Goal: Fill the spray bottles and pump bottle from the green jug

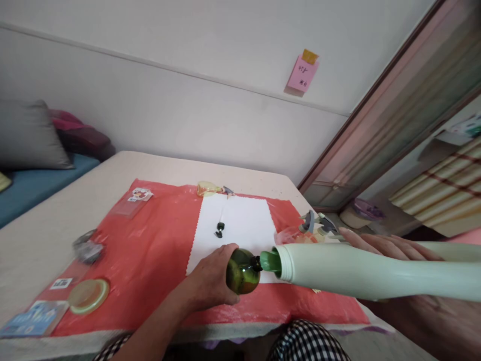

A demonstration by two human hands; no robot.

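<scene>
My left hand (210, 281) is wrapped round a small dark green round bottle (243, 272), tilted so its neck points right. My right hand (391, 246) grips a long pale green flask (361, 275) held almost level. The flask's green spout (271, 261) meets the small bottle's neck. Both are held just above the near edge of a white cloth (240, 225) lying on a red plastic sheet (150, 250).
A small black pump nozzle (220, 229) lies on the white cloth. On the red sheet are a yellowish lid (88, 295), a grey crumpled object (87, 247), a packet (140, 195), a yellow item (208, 188) and a spray bottle (313, 228). Pillows (33, 133) lie at far left.
</scene>
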